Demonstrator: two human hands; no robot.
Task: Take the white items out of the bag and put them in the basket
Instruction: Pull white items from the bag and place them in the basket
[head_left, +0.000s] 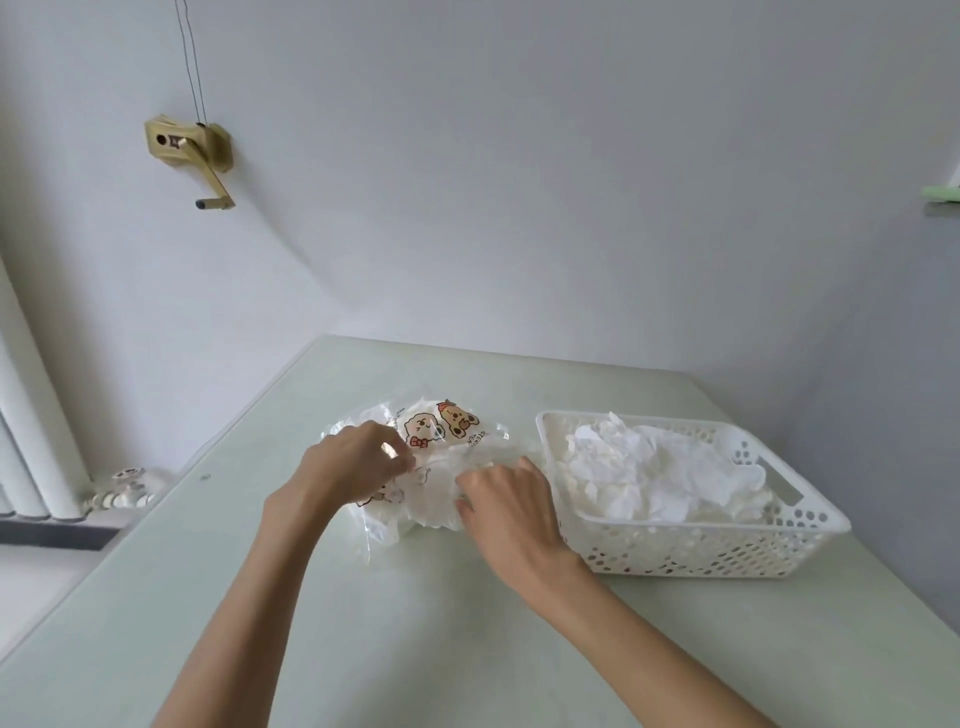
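Fingers of the left hand (358, 462) curl together and pinch the clear plastic of the bag (431, 467) at its top left side, the thumb and fingertips closing on a fold of film near the printed cartoon animals. Across from it, the right hand (506, 499) rests on the bag's right side with its fingers bent down into the plastic, gripping the film; how far the fingertips go inside cannot be told, as the back of the hand covers them. Both forearms reach in from the near edge of the tabletop (260, 623).

Between the two hands the bag lies flat on the middle of the tabletop, crumpled, with white items (431, 506) showing through its clear wall. Its printed part, with two cartoon faces and a bit of red lettering, points toward the far edge.

Just beside the bag, on the right half of the tabletop, stands a white basket (727, 551) with round holes in its walls and a slot handle at its right end. More white items (660, 473), crumpled and piled loosely, fill it nearly to the rim.

Beyond the far left corner, a brass-coloured crank (189, 156) is fixed to the wall, and a white radiator (31, 415) stands at the left.
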